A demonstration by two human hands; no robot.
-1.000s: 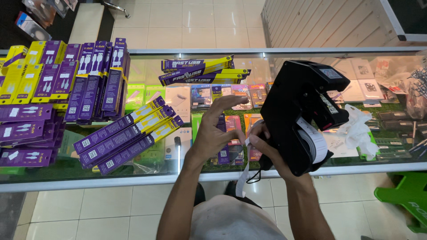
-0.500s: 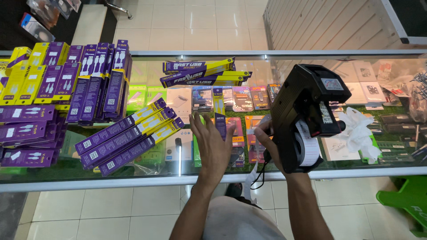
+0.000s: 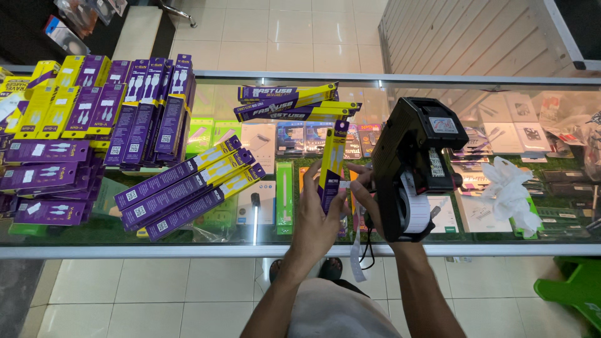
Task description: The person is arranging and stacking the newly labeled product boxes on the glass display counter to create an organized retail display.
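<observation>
Hidden parts: The right hand [image 3: 369, 200] was mostly behind the black label gun [image 3: 416, 166], so only some fingers showed. The person's arms ran out of the bottom of the picture. Things under the glass were hard to make out because of the shine.
Left hand: The left hand [image 3: 316, 216] was closed around a long yellow and purple box [image 3: 330, 166] and held it standing up over the counter.
Right hand: It was wrapped around the handle of the label gun. Its fingertips reached to a small white sticker [image 3: 345, 184] at the edge of the box.
Label gun: It was just beside the box, on its right. A white paper strip [image 3: 355, 263] hung down from it, past the counter edge.
Counter: A glass counter [image 3: 438, 250] with a silver front edge ran from side to side. Three long purple boxes [image 3: 188, 188] lay slanted on it, left of the hands. More purple and yellow boxes [image 3: 81, 119] were stacked at the far left. A small pile [image 3: 294, 103] lay at the back. A crumpled white bag [image 3: 510, 191] lay on the right.
Room: The floor [image 3: 282, 31] had pale tiles. A green thing [image 3: 573, 291] was cut off in the bottom right corner.
Open room: The glass between the slanted boxes and the hands was bare on top.
</observation>
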